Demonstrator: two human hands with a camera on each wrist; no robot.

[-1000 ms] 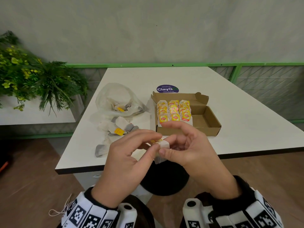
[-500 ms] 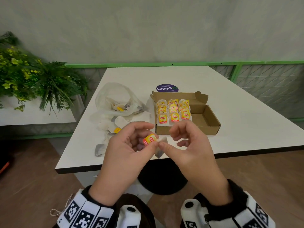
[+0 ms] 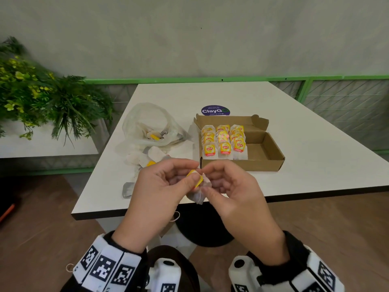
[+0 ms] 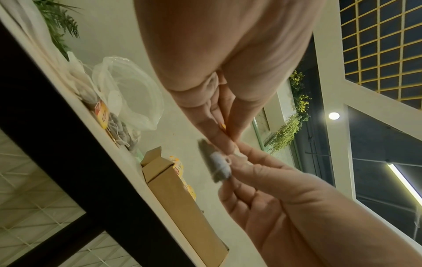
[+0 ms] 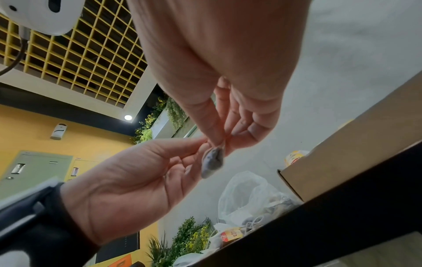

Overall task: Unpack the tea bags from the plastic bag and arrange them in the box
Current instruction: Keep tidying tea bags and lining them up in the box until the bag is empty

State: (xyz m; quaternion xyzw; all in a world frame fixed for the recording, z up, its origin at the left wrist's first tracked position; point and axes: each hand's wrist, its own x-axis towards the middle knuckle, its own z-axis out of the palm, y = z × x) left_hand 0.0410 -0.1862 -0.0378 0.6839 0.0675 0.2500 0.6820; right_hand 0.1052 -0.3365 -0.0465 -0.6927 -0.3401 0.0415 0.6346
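Note:
Both hands hold one tea bag (image 3: 199,194) in the air in front of the table's near edge. My left hand (image 3: 168,186) pinches its yellow tag (image 3: 194,178) between thumb and forefinger. My right hand (image 3: 227,186) pinches the paper pouch (image 5: 212,162), which hangs down grey and blurred (image 4: 217,164). The open cardboard box (image 3: 263,157) stands on the table beyond the hands, with several tagged tea bags (image 3: 224,144) upright in rows in its left half. The clear plastic bag (image 3: 151,125) lies left of the box with a few tea bags inside.
Several loose tea bags (image 3: 147,159) lie on the white table (image 3: 315,165) between the plastic bag and the near edge. A purple round sticker (image 3: 215,111) sits behind the box. A leafy plant (image 3: 42,98) stands off the table to the left.
The yellow tag turned edge-on in my left fingers and the pouch dropped lower between the hands. Both hands moved slightly up and toward the box.

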